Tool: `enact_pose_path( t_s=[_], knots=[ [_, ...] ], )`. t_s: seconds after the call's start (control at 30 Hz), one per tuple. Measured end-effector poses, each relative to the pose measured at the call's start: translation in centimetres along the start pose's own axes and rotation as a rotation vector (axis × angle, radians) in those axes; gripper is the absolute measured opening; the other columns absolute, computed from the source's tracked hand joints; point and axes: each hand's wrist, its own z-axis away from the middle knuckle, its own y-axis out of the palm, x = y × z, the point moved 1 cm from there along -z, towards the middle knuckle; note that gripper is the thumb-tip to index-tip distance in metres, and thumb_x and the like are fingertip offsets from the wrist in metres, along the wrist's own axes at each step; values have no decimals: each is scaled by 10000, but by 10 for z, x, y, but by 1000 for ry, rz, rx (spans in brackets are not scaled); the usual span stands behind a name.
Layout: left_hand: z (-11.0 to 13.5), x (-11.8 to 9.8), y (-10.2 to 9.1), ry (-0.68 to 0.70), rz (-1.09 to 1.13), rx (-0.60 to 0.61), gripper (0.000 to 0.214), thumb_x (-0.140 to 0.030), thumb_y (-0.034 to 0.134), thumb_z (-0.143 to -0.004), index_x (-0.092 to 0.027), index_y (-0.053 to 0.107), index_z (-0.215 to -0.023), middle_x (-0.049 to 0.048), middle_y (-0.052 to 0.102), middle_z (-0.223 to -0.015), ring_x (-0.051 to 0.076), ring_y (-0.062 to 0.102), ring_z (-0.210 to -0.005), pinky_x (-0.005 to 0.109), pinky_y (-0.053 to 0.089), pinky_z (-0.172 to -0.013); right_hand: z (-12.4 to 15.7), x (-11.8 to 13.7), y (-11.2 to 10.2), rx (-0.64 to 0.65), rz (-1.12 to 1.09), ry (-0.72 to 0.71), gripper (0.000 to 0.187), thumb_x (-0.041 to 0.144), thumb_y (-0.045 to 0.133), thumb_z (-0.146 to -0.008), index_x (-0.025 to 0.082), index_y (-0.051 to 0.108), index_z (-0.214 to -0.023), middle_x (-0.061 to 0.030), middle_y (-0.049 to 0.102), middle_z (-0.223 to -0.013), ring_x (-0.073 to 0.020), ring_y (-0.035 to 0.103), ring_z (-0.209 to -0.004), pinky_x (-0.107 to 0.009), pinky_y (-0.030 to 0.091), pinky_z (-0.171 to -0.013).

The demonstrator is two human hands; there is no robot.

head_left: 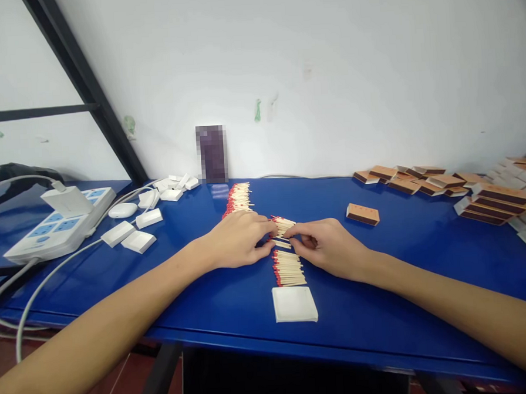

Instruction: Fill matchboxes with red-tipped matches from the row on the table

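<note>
Two groups of red-tipped matches lie in front of me: an upper group (282, 224) between my hands and a row (288, 268) nearer to me. My left hand (238, 236) rests at the red heads of the upper group, thumb and fingers curled around that end. Across from it, my right hand (329, 246) grips the bare ends with bent fingertips. A few matches (282, 243) lie between the thumbs. Just below the near row sits a white, shallow matchbox tray (295, 304). Behind my left hand is a longer row of matches (240, 198), partly hidden by it.
One orange-brown matchbox (362, 214) lies to the right on the blue table (198, 300). Further right are scattered matchboxes (406, 183) and a stack (495, 202). White trays (139, 241), an earbud case (122, 211) and a power strip (61, 225) with cables occupy the left.
</note>
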Motion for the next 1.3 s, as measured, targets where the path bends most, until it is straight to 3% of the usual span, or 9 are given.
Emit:
enact_pose_path(
  t_s=[0.43,1.3],
  knots=[
    [0,-1,-1,-17,-18,7,182,-284,513,-925,-176,654,-965,35,580,-874,181,545,-827,301,411,-719,-2,-1,0,28,10,87,144,206,532,-852,176,671,-831,51,510,-519,-95,432,-459,-225,344,-518],
    [0,-2,-3,-23,132,38,115,-228,542,-902,-178,645,-895,18,591,-872,164,533,-814,282,402,-741,0,0,-6,79,-19,84,106,189,527,-852,193,630,-825,72,466,-504,-94,410,-451,-229,321,-506]
  ],
)
